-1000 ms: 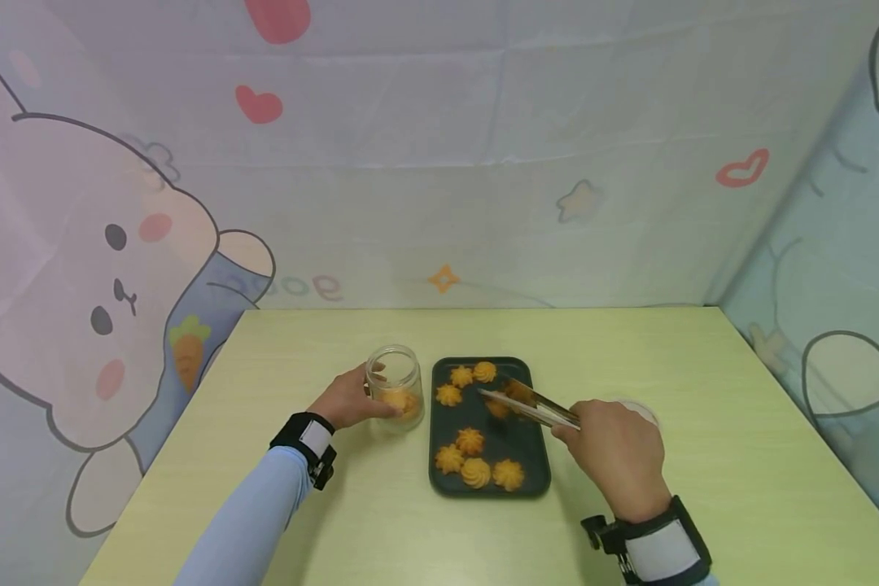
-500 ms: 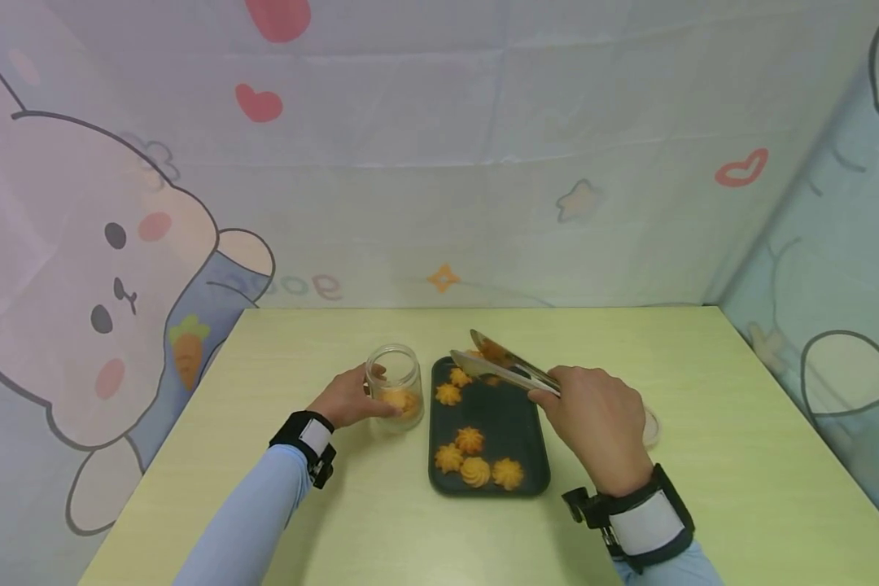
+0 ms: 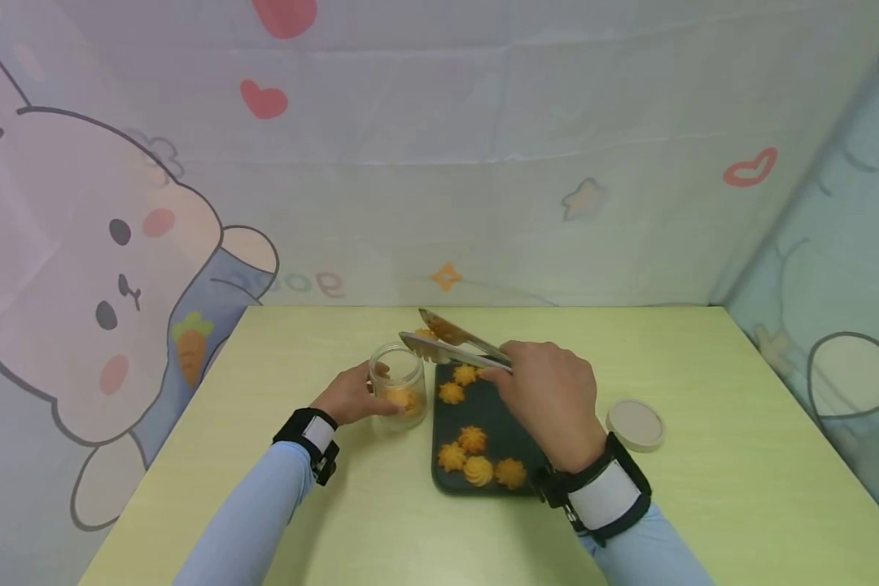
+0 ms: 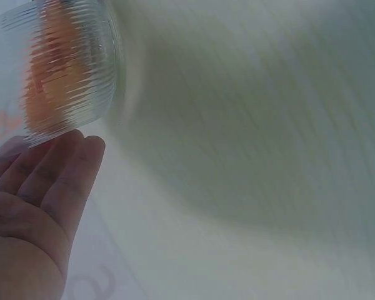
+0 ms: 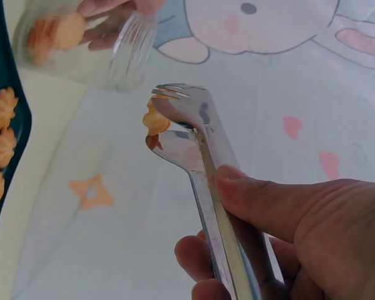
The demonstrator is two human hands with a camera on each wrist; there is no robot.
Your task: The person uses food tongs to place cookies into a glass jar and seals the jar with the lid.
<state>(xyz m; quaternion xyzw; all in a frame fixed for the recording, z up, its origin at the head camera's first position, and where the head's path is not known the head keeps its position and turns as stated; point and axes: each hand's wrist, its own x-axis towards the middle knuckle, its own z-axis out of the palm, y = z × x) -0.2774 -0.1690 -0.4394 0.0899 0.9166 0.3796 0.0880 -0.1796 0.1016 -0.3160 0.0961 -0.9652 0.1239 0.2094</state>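
Observation:
My left hand (image 3: 353,397) holds a clear glass jar (image 3: 414,392) from its left side, thumb in front. Orange piped cookies (image 4: 53,87) lie in the jar, which has no lid on. My right hand (image 3: 549,399) grips metal tongs (image 3: 463,353). Between the tongs' tips is one cookie (image 5: 155,120), clear in the right wrist view and partly hidden in the head view. Those tips hang just above and beside the jar's mouth. Right of the jar, a dark green tray (image 3: 483,411) bears several more cookies (image 3: 472,439); my right hand hides part of it.
A round pale lid (image 3: 636,425) lies on the table to the right of the tray. The light wooden table (image 3: 740,488) ends at the back against a printed cloth (image 3: 439,163).
My right hand has moved left and up, carrying a cookie in the tongs from the tray towards the jar. The lid has come into full sight. The left hand stays on the jar.

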